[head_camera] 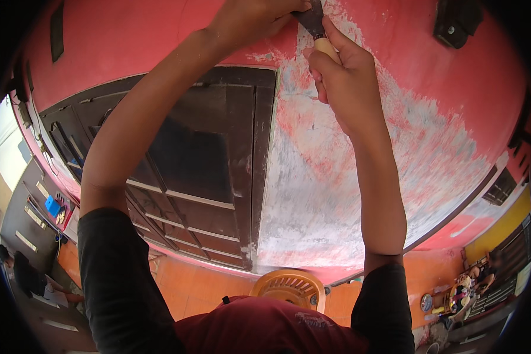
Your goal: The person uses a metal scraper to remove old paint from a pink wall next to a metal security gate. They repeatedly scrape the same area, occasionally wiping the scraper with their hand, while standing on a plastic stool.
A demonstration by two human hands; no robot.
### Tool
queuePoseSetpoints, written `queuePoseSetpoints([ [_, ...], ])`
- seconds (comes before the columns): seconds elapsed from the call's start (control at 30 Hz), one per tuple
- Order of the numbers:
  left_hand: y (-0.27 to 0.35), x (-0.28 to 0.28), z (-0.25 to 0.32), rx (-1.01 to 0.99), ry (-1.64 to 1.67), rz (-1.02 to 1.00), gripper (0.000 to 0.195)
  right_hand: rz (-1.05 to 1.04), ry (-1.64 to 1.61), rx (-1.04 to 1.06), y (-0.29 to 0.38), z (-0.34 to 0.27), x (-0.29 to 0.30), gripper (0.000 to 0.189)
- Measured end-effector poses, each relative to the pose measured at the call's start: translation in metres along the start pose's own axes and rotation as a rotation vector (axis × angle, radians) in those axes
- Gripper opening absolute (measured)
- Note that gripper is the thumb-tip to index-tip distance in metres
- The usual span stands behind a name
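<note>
Both arms reach up to a wall whose red paint [447, 66] gives way to a bare, whitish, scraped patch [309, 190]. My right hand [347, 75] is closed around the pale handle of a putty knife [312, 20], one finger stretched along it. The knife's dark metal blade points towards the top edge of the picture. At the blade's left side is my left hand [252, 15], its fingertips against or close to the metal; whether they grip it I cannot tell. The blade's tip is cut off by the frame.
A dark wooden door [243, 168] with glass panes stands left of the patch. Below is a brown plastic chair [287, 283] on the orange tiled floor [194, 287]. A dark fixture [458, 22] hangs upper right. People are at the far left [31, 274] and far right [484, 274].
</note>
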State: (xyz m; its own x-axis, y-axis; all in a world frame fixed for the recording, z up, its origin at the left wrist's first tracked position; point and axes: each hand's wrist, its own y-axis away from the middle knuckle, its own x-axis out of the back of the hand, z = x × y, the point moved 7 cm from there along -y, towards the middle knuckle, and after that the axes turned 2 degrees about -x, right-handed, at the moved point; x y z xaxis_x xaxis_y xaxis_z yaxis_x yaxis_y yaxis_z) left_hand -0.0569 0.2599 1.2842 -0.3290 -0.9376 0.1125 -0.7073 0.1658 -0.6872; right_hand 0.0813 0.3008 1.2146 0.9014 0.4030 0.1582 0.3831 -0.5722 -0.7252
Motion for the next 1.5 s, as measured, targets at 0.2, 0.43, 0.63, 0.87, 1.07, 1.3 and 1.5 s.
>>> queuePoseSetpoints([
  [0.2, -0.008, 0.003, -0.013, 0.048, 0.103, 0.046, 0.022, 0.014, 0.02, 0.028, -0.009, -0.011, 0.001, 0.067],
  [0.43, 0.01, 0.001, -0.004, -0.025, 0.088, -0.007, 0.026, 0.023, 0.121, 0.079, 0.0, 0.005, -0.003, 0.07],
  [0.63, -0.008, 0.007, -0.017, 0.047, 0.061, 0.037, 0.023, -0.03, 0.008, -0.003, -0.016, -0.012, -0.001, 0.071],
  [0.87, -0.011, 0.009, -0.026, 0.038, 0.146, -0.002, 0.022, -0.018, -0.042, 0.022, -0.015, -0.017, -0.005, 0.073],
  [1.07, -0.003, 0.003, -0.011, 0.0, 0.141, -0.026, 0.024, 0.025, -0.029, -0.003, -0.004, -0.005, -0.003, 0.072],
  [1.3, -0.022, 0.008, -0.034, 0.117, 0.157, 0.007, 0.023, -0.001, -0.091, 0.035, -0.026, -0.023, -0.003, 0.074],
  [1.5, -0.007, -0.003, -0.017, -0.005, 0.247, 0.052, 0.024, 0.014, -0.009, 0.004, -0.001, -0.006, -0.001, 0.077],
])
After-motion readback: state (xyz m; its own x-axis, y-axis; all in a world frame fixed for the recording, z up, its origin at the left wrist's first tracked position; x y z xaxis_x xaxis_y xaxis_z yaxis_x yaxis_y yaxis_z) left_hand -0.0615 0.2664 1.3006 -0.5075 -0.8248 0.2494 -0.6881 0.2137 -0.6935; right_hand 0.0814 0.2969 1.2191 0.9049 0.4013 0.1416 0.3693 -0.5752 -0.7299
